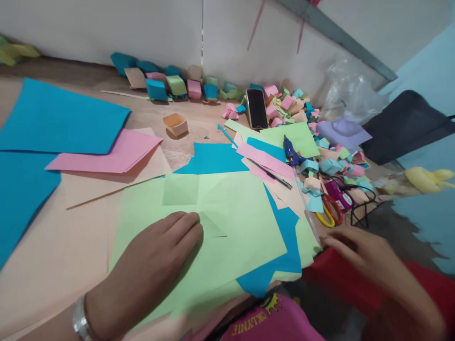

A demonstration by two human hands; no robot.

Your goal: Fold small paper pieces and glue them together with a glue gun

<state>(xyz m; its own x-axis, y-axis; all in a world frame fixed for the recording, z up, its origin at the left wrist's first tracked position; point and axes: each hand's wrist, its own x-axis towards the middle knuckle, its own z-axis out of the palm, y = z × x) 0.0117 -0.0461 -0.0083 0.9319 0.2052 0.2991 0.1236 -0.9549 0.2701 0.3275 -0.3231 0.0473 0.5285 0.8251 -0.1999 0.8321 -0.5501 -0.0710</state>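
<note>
A row of folded paper boxes (156,89) stands done along the table's (135,109) back edge, and an open peach paper box (176,125) sits in front of it. The pale green square (181,189) is only creased, lying flat on the larger green sheet (249,222) by the near edge. The left hand (163,258) rests on its near side, fingers curled; the right hand (359,248), blurred, is at the near right corner. I cannot tell whether either grips anything. Blue sheets (64,118) at the left edge remain unfolded.
</note>
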